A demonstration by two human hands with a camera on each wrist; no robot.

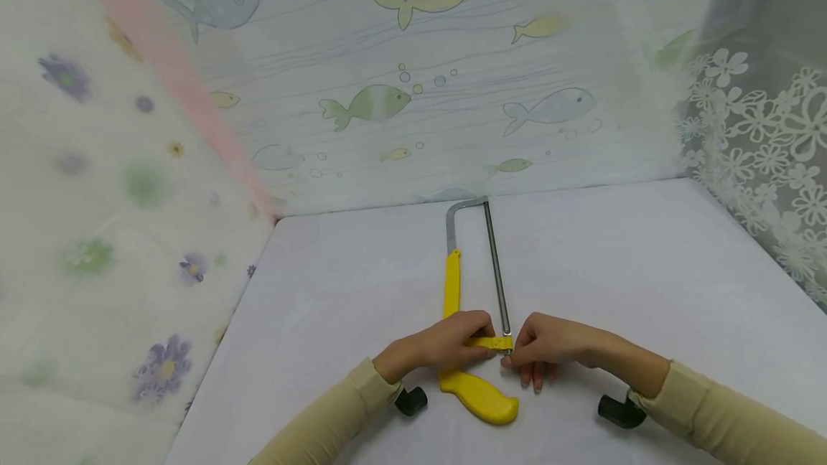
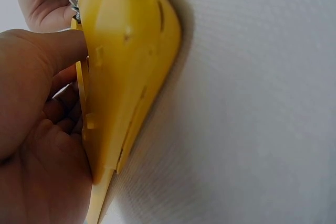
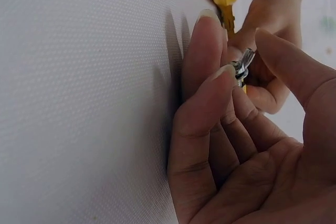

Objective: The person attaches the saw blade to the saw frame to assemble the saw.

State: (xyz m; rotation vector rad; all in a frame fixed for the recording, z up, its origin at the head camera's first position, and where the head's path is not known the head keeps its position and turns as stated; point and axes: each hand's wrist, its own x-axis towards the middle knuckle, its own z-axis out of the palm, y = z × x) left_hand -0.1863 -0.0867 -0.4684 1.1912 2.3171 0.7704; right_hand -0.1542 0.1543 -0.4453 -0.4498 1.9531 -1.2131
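Flat on the white table [image 1: 646,271]: a yellow-handled hacksaw [image 1: 452,285]. Left hand [image 1: 439,346] clamped around its frame; right hand [image 1: 549,343] pinching the small wing nut [image 3: 242,62]. Likely light, rigid; blade [image 1: 496,264] best avoided.

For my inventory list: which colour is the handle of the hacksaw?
Yellow; the hacksaw handle shows best in the head view.
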